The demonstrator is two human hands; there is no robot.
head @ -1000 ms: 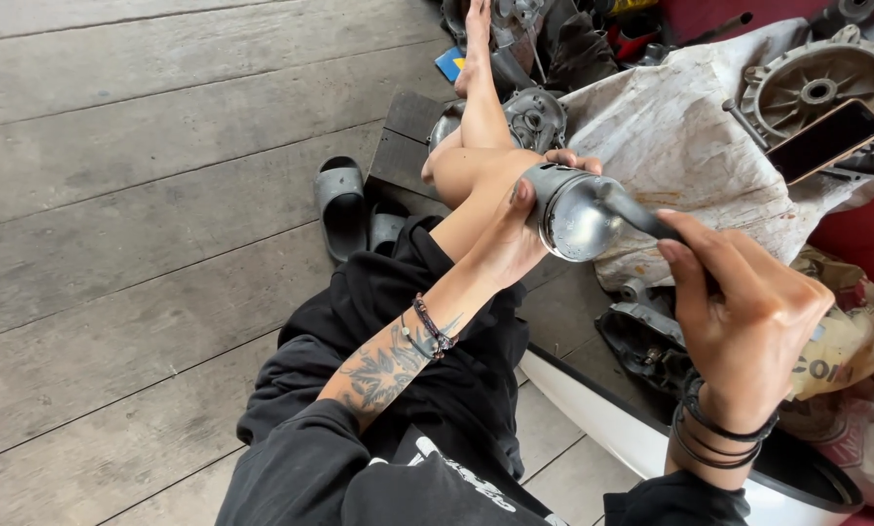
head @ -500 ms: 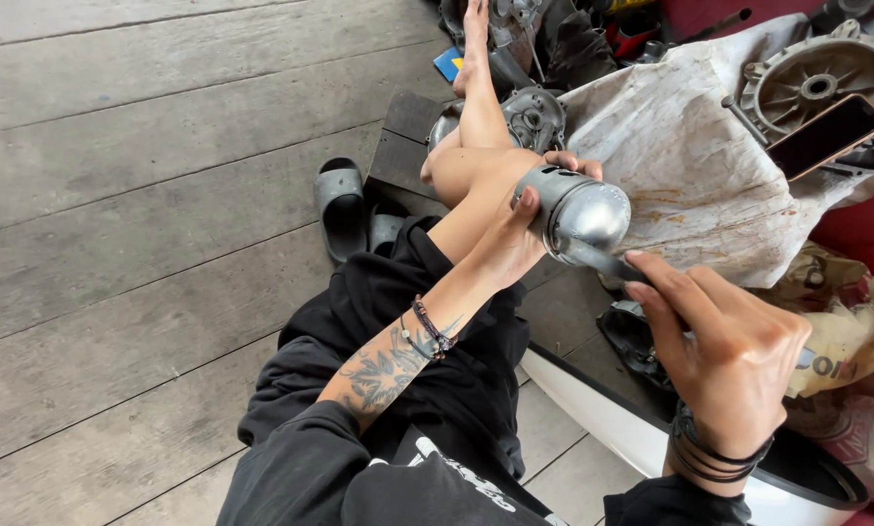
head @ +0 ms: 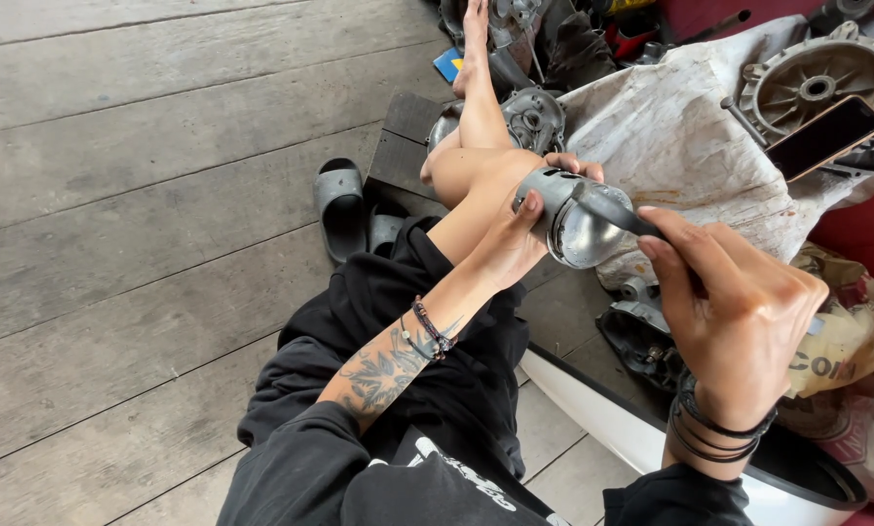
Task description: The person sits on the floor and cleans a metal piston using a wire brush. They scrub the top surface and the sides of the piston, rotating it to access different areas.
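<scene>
Cloth (head: 670, 136), pale and stained, lies spread over engine parts behind the work. In front of it a grey metal cylinder (head: 565, 216) is held up over the bare knee; it looks rigid, fairly heavy and smooth enough to slip, best taken round its barrel. The left hand (head: 510, 244) grip is clamped on that barrel. The right hand (head: 739, 312) is closed on a dark tool (head: 617, 209), possibly a brush, touching the cylinder's open end

Two hands, left (head: 511, 244) and right (head: 739, 312), share one metal piston (head: 568, 216). Left of it lie two grey sandals (head: 340, 206); right, one phone (head: 825, 136).
</scene>
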